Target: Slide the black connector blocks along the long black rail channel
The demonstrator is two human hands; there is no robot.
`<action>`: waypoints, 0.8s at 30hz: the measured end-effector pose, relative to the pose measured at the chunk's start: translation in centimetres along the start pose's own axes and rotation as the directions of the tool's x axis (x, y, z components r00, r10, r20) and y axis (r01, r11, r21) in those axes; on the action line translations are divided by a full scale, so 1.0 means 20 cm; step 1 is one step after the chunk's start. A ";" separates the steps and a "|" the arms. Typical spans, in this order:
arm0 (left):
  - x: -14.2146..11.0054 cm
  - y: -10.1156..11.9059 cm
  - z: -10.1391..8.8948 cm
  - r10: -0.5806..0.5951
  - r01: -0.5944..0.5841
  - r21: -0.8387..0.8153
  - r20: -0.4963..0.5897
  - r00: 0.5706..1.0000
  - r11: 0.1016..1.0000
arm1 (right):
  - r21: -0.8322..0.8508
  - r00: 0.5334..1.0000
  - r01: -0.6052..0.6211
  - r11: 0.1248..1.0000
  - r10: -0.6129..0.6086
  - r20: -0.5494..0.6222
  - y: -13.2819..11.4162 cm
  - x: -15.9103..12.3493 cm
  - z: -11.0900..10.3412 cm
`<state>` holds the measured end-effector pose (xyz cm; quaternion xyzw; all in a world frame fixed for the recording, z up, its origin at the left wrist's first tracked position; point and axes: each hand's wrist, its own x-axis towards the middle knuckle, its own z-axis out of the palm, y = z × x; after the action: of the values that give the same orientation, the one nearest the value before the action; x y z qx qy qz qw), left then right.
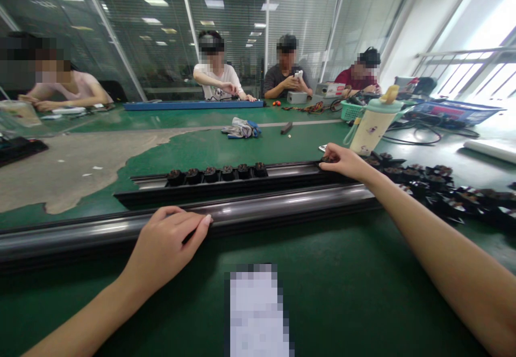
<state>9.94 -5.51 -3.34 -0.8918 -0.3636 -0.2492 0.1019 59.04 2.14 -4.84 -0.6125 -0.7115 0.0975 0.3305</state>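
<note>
Meanwhile, at a green work table (322,292), a person's left hand (165,247) rests flat, fingers together, on the near black rail (282,206), steadying it, while the right hand (342,162) reaches to the far end of the slotted tray (290,171) behind it, fingertips closed on a small dark round part (327,159). 6 such parts (217,173) already sit in a row in the tray's channel; a loose heap (435,185) lies on the table to the right, beside a drinks bottle (374,123). Judging by this, the loading step is under way, and the next move would call for sliding or seating the pinched part along the channel toward the row. 4 co-workers sit opposite.
</note>
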 end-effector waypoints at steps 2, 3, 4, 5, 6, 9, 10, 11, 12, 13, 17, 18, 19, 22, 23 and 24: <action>0.00 0.00 0.00 -0.005 0.005 0.003 0.003 1.000 1.000 | -0.001 1.000 -0.004 1.000 0.004 0.003 0.00 0.00 0.00; -0.01 0.00 0.00 -0.004 0.004 0.004 0.006 1.000 1.000 | -0.004 1.000 -0.008 1.000 0.008 0.003 0.01 0.00 0.00; -0.01 0.00 0.00 0.001 -0.001 0.005 0.008 1.000 1.000 | -0.009 1.000 -0.012 1.000 0.012 0.000 0.01 0.00 0.00; -0.01 0.00 0.00 0.008 -0.008 0.008 0.009 1.000 1.000 | -0.013 1.000 -0.013 1.000 0.013 -0.004 0.01 0.00 0.00; -0.01 0.00 0.00 0.016 -0.016 0.011 0.010 1.000 1.000 | -0.016 1.000 -0.013 1.000 0.013 -0.008 0.01 0.00 0.01; 0.00 -0.01 0.00 0.032 -0.032 0.020 0.006 0.999 0.999 | -0.018 1.000 -0.011 1.000 0.011 -0.016 0.01 0.00 0.01; 0.00 -0.01 0.00 0.032 -0.032 0.022 0.003 0.999 0.999 | -0.021 1.000 -0.011 1.000 0.010 -0.018 0.01 0.00 0.01; 0.00 -0.01 0.00 0.032 -0.032 0.022 0.001 0.999 0.999 | -0.025 1.000 -0.010 1.000 0.009 -0.021 0.01 0.00 0.01; 0.00 0.00 0.00 0.032 -0.032 0.021 -0.001 0.999 0.999 | -0.031 1.000 -0.009 0.999 0.008 -0.024 0.00 0.00 0.01; 0.00 0.00 0.00 0.032 -0.032 0.020 -0.001 0.999 0.999 | -0.038 1.000 -0.009 0.999 0.008 -0.026 0.00 0.00 0.01; 0.00 0.00 -0.01 0.032 -0.032 0.010 0.003 0.999 0.999 | -0.056 0.999 -0.030 0.998 0.028 -0.029 -0.01 0.00 0.01; 0.00 0.00 -0.01 0.031 -0.031 0.010 0.003 1.000 0.999 | -0.060 0.999 -0.036 0.998 0.034 -0.030 -0.01 0.00 0.00; 0.00 0.00 -0.01 0.031 -0.031 0.011 0.004 0.999 0.999 | -0.065 0.999 -0.040 0.997 0.038 -0.032 -0.01 0.00 0.00; 0.00 0.00 -0.01 0.038 -0.038 0.015 0.004 0.999 0.999 | -0.085 0.998 -0.048 0.995 0.045 -0.035 -0.02 0.00 0.00; 0.00 0.00 -0.01 0.039 -0.039 0.015 0.003 0.999 0.999 | -0.092 0.998 -0.050 0.994 0.047 -0.035 -0.03 0.00 0.00; 0.00 0.00 -0.01 0.038 -0.038 0.014 0.003 0.999 0.999 | -0.099 0.998 -0.051 0.994 0.048 -0.035 -0.03 0.00 0.00</action>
<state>9.88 -5.61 -3.24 -0.8981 -0.3485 -0.2436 0.1127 58.59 2.04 -4.58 -0.6472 -0.6946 0.0600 0.3085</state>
